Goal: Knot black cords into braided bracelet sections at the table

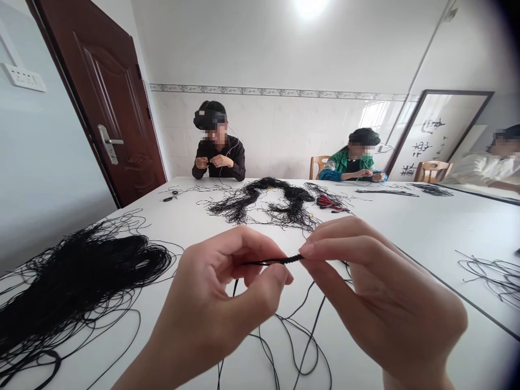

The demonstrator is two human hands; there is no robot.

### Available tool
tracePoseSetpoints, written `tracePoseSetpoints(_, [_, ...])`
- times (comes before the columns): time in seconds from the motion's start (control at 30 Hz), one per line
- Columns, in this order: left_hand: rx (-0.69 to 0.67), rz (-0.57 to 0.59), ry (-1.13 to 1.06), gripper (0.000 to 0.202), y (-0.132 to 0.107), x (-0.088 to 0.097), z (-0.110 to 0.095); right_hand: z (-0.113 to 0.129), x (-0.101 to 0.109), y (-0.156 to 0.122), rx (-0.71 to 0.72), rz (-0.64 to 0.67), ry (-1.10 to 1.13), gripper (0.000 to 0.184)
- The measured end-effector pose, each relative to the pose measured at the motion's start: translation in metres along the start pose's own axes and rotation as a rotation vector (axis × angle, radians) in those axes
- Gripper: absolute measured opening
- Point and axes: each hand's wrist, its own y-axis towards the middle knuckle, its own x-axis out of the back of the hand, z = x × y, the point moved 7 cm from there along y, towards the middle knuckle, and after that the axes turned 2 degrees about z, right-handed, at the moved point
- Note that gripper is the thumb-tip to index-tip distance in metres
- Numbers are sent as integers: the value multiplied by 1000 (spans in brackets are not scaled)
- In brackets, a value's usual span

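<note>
Both of my hands are raised over the white table (426, 227) and pinch one black braided cord (280, 261) between them. My left hand (219, 298) grips its left end with thumb and curled fingers. My right hand (377, 292) pinches its right end at the fingertips. Loose black strands (300, 336) hang from the cord down onto the table below my hands.
A big heap of black cord (77, 276) lies at the left. Another bundle (264, 200) with a red piece (327, 202) lies mid-table. Thin strands (491, 271) lie right. Three people sit at the far side and right. A brown door (105, 103) stands left.
</note>
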Motion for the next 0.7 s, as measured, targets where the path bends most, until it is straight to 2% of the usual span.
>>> tracePoseSetpoints(0.7, [46, 26, 92, 4, 1, 1, 1, 2, -1, 0, -13, 3, -25, 32])
